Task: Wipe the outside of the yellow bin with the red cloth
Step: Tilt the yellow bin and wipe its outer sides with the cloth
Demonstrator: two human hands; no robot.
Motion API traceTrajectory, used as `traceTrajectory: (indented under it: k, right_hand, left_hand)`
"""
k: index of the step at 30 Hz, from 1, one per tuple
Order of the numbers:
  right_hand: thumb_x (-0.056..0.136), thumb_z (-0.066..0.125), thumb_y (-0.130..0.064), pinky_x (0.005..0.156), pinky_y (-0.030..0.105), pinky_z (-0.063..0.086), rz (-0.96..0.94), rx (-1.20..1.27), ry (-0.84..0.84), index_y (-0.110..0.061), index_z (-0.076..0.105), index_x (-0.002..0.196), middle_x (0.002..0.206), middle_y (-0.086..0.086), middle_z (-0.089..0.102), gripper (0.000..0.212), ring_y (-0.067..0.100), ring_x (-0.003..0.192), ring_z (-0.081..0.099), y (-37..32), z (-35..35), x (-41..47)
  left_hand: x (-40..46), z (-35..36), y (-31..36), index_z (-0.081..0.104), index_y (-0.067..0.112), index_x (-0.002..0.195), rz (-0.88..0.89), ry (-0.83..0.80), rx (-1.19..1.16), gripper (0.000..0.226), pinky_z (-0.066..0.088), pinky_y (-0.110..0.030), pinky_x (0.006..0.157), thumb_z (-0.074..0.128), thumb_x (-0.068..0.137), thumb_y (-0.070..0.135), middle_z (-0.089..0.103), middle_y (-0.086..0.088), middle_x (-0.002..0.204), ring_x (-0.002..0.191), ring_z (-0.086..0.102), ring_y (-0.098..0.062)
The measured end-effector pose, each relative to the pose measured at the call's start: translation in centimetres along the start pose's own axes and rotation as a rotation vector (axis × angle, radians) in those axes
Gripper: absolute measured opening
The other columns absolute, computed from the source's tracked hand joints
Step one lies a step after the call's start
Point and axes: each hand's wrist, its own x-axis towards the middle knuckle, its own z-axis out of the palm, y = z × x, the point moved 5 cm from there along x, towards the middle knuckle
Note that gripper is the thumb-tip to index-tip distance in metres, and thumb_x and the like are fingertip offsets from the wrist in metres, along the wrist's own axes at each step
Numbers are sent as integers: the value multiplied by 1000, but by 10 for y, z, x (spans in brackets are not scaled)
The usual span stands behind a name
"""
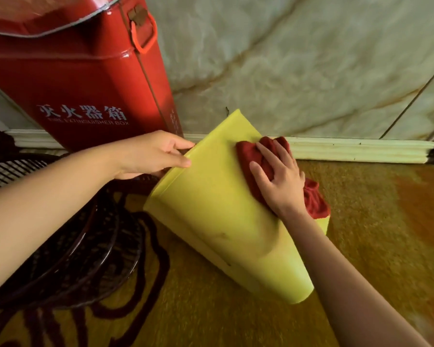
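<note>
The yellow bin (218,211) lies tipped on its side on the carpet, its narrower base pointing toward me and its rim toward the wall. My left hand (150,154) grips the bin's rim at the upper left edge, fingers curled over it. The red cloth (253,156) is spread on the bin's upper side wall near the rim. My right hand (278,179) lies flat on top of the cloth and presses it against the bin. Part of the cloth hangs off the bin's right side behind my wrist.
A red fire extinguisher box (85,71) stands against the wall right behind the bin's rim. A dark wire fan guard (68,241) lies on the carpet at the left. A white baseboard (361,150) runs along the marbled wall. Patterned carpet (376,221) spreads to the right.
</note>
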Motion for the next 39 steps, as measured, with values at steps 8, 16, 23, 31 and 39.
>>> traceTrajectory:
  k: [8,16,23,31,39]
  right_hand:
    - [80,37,-58,113,55,23,182,99,172,-30,46,136,152,5,34,63,27,141,26,46,-25,-97]
    - [80,45,-64,115,55,19,-241,0,117,-37,36,140,154,2,31,66,27,145,20,-73,-23,-66]
    - [73,59,-56,114,37,25,-182,196,268,-35,43,135,143,-6,35,68,5,134,26,-33,-58,-53]
    - [88,44,-43,113,17,20,-193,302,103,-27,52,131,145,0,47,47,0,133,31,-50,-63,-31]
    - [87,51,-43,113,43,29,-380,-37,149,-27,49,133,141,12,47,49,28,132,40,-39,-67,-53]
  left_hand:
    - [4,12,27,54,28,114,8,19,52,40,41,-30,67,50,85,0,71,-21,98,78,58,-24]
    - [14,34,82,55,16,118,-55,-94,224,34,27,-29,59,44,88,5,51,-19,89,72,38,-29]
    - [7,48,106,38,21,134,337,-89,499,66,41,-14,90,59,72,8,59,0,128,104,54,2]
    - [-5,30,86,65,27,99,337,62,359,30,52,-21,62,63,78,7,74,12,68,62,55,4]
    - [25,23,107,65,4,96,222,149,121,18,40,-16,45,58,80,-1,67,7,50,49,55,-4]
